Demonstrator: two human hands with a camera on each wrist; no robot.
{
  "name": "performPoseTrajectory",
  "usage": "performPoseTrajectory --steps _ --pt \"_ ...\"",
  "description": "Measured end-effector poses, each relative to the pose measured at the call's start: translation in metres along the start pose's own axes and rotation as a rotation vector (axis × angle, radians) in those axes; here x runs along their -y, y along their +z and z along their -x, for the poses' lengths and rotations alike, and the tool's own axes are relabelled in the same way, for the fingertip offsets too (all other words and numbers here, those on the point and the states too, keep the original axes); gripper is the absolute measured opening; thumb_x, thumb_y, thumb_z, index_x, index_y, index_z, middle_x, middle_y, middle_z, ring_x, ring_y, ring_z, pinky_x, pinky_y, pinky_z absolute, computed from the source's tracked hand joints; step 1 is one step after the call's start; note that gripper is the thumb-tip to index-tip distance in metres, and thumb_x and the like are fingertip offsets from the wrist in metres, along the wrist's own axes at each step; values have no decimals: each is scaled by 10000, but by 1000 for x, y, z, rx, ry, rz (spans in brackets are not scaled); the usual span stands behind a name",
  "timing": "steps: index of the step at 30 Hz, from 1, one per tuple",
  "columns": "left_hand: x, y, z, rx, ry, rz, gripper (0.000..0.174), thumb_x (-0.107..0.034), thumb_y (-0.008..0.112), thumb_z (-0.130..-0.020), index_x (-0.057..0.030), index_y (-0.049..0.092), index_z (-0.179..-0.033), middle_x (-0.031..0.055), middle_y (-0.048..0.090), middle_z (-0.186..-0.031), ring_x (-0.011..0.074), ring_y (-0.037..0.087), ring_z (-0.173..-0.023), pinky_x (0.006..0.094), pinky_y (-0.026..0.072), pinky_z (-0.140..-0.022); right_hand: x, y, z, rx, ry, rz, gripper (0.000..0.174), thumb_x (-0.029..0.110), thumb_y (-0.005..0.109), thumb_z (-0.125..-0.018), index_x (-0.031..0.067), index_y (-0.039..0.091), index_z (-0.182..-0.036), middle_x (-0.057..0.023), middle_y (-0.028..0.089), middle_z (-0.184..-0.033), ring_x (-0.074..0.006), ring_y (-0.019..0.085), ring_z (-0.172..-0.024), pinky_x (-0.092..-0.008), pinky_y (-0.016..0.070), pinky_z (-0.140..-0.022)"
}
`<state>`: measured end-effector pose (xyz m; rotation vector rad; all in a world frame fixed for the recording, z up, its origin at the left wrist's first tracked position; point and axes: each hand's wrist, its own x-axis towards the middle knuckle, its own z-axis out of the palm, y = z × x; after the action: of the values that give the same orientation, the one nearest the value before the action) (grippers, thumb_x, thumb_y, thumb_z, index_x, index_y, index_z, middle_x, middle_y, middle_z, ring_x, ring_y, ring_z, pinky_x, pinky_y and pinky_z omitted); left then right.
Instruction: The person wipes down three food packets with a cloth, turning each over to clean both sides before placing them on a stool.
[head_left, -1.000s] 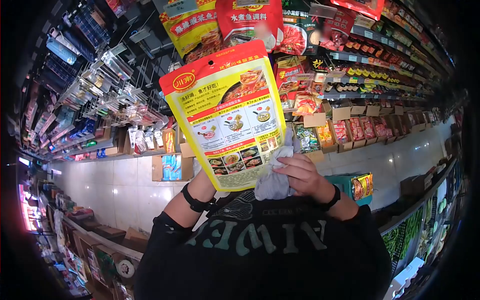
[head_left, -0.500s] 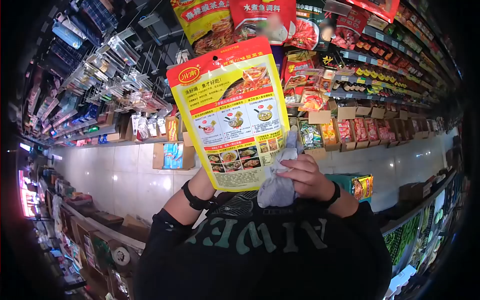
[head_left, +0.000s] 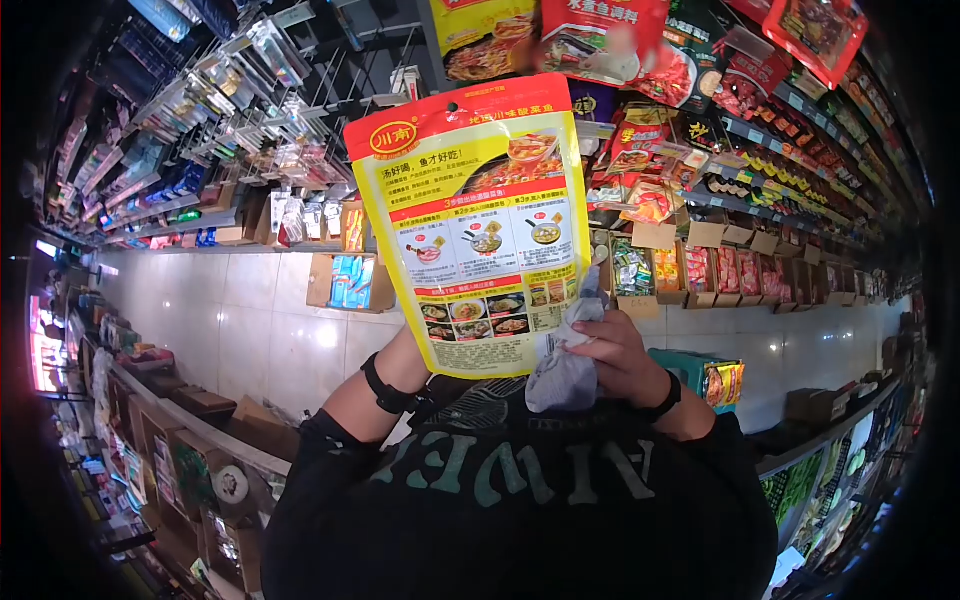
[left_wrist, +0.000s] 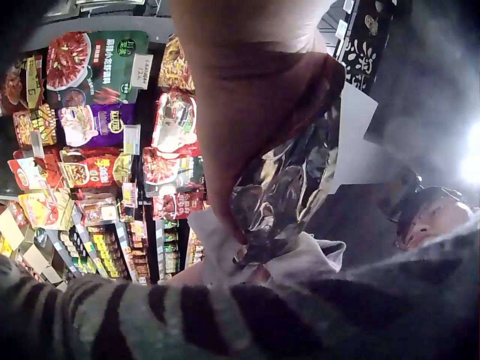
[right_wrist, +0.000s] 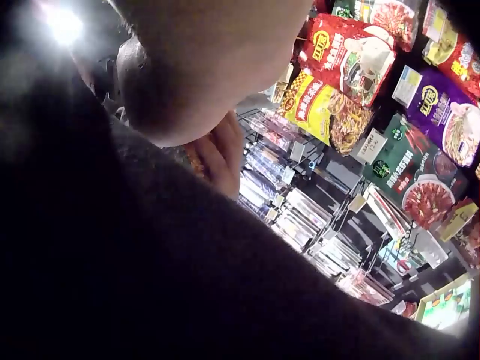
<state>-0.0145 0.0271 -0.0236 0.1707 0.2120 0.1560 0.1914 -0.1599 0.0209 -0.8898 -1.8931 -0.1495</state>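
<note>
A yellow and red seasoning packet (head_left: 480, 225) is held up before the chest, its printed side with cooking pictures facing the head camera. My left hand (head_left: 405, 362) grips its lower left part, with the fingers hidden behind it. In the left wrist view that hand (left_wrist: 255, 97) is close up against the shiny packet (left_wrist: 289, 184). My right hand (head_left: 622, 358) holds a crumpled grey cloth (head_left: 565, 375) against the lower right edge of the packet. The right wrist view shows the right hand (right_wrist: 202, 67) large, hiding most of the cloth and packet.
More seasoning packets (head_left: 605, 45) hang on the rack ahead. Racks with small hanging goods (head_left: 230, 120) stand to the left. Open cartons of packets (head_left: 700, 270) line the lower shelf at right, and a green box (head_left: 680, 368) stands on the tiled floor.
The head view has turned, so the racks and hanging packets shift right. The held packet stands a little more upright and further right. The cloth has slipped slightly lower along its edge.
</note>
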Motion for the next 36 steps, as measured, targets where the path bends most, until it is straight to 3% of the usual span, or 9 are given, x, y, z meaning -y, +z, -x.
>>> performPoseTrajectory --steps 10,11,15,17,22,23,26,31,36 --pt "-8 2 11 -26 26 -36 783 -621 315 -1005 -71 288 -1561 229 422 -1519 386 504 -1339 502 512 -1021 -5 4 -2 90 -16 -4 312 97 727 -685 -32 649 -958 -145 684 -1160 -372 663 -1083 -479 526 -824" --pt "-8 14 12 -38 16 -137 753 -581 366 -1011 -58 314 -1550 211 435 -1518 337 558 -1297 440 526 -1007 -5 4 -3 107 -5 -3 318 99 732 -680 -40 648 -953 -150 683 -1157 -376 663 -1085 -478 530 -819" --pt "-7 19 -10 118 -57 -40 692 -532 372 -1030 -56 344 -1532 204 459 -1501 336 573 -1277 473 493 -1042 -16 -3 -7 140 -35 -47 321 48 734 -663 -78 650 -946 -208 660 -1199 -428 636 -1154 -503 558 -887" --pt "-10 20 -11 197 -90 9 662 -507 375 -1039 -55 359 -1523 201 471 -1492 335 580 -1267 489 477 -1060 -11 5 -19 164 132 -9 331 37 731 -661 -92 641 -952 -232 609 -1287 -453 589 -1215 -522 510 -981" --pt "-5 30 -5 -173 207 -255 640 -485 387 -1044 -61 355 -1522 191 492 -1473 316 587 -1262 474 466 -1077 -9 36 -78 377 471 102 448 13 698 -674 -126 584 -1084 -276 333 -1553 -452 313 -1455 -515 310 -1177" --pt "-6 30 -5 -164 209 -276 639 -484 389 -1044 -61 355 -1521 189 493 -1472 316 585 -1264 474 464 -1079 -14 44 -87 450 431 145 628 14 724 -657 -99 540 -1247 -281 314 -1563 -480 312 -1446 -549 302 -1170" --pt "-14 22 -6 -78 181 -303 635 -482 394 -1044 -63 355 -1520 185 495 -1470 313 579 -1270 471 459 -1084 -9 57 -115 551 190 125 607 -16 669 -678 -98 520 -1261 -274 301 -1572 -474 292 -1456 -532 278 -1187" --pt "-12 7 -23 106 93 -386 630 -478 403 -1043 -66 355 -1518 179 498 -1467 308 569 -1281 467 452 -1092 -34 41 -146 387 465 176 712 -20 609 -748 -105 378 -1416 -266 253 -1593 -434 234 -1486 -464 231 -1216" --pt "-11 -3 -31 189 39 -464 625 -473 411 -1042 -69 355 -1516 172 501 -1463 304 559 -1292 463 444 -1100 -64 26 -157 248 493 208 753 -32 575 -770 -97 298 -1467 -269 214 -1603 -444 223 -1483 -462 218 -1220"
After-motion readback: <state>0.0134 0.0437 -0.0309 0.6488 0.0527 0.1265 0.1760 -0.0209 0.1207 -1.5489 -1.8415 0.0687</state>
